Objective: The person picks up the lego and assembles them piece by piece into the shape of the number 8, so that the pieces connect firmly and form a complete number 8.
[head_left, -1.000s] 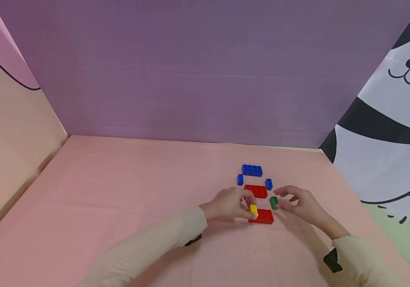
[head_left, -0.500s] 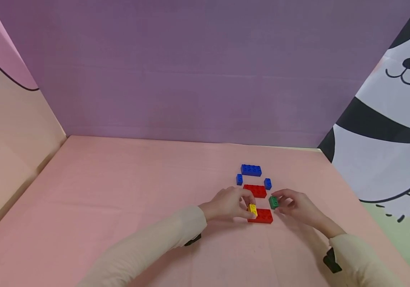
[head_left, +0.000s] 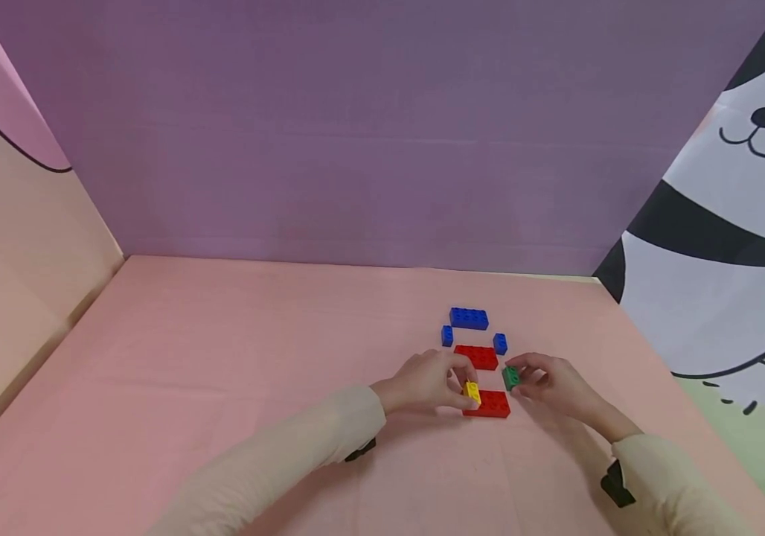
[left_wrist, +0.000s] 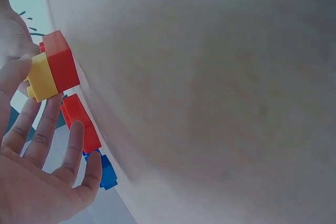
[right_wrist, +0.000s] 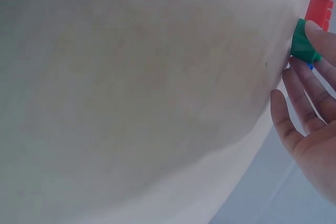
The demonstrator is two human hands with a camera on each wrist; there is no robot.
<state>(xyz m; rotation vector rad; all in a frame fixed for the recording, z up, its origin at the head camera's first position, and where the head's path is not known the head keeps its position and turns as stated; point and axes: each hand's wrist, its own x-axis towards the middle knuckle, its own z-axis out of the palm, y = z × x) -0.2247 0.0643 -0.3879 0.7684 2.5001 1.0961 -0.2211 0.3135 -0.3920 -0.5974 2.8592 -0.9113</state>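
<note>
My left hand (head_left: 432, 381) pinches a small yellow toy brick (head_left: 472, 392) between thumb and fingers. The yellow brick sits at the left end of the nearer red brick (head_left: 495, 404), and in the left wrist view the yellow brick (left_wrist: 42, 77) is against the red brick (left_wrist: 62, 61). To the right, my right hand (head_left: 559, 387) pinches a small green brick (head_left: 511, 378) at the table surface; in the right wrist view thumb and fingers are on the green brick (right_wrist: 303, 43). A second red brick (head_left: 476, 357) lies just beyond, between the two hands.
Farther back lie a long blue brick (head_left: 469, 318) and two small blue bricks, one on the left (head_left: 446, 336) and one on the right (head_left: 500, 344). The pink table (head_left: 255, 335) meets a purple wall (head_left: 356, 149) behind and a panda-printed panel (head_left: 724, 246) at right.
My right fingers have closed in on the green brick and now pinch it; the brick has turned slightly. The left hand stays on the yellow brick.
</note>
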